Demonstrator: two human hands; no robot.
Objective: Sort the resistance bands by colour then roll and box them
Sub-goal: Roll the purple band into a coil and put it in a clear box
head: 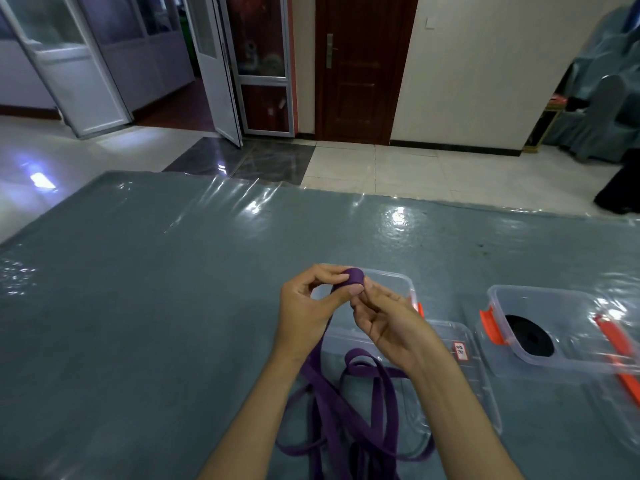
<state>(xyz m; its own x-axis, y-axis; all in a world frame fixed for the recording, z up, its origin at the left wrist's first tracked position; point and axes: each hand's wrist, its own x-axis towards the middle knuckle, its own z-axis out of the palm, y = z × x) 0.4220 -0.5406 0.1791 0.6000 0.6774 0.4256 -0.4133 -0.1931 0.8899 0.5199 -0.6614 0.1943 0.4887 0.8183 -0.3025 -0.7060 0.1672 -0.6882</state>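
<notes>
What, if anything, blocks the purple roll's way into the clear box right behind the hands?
Nothing visible. Both hands, left hand and right hand, pinch the purple roll just above the open clear box; its lid lies off to the side.

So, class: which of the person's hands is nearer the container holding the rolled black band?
The right hand. It is just left of the container, apart from it; the left hand is farther left, beyond the purple roll.

Box label (pixel 459 351) writing illegible
</notes>
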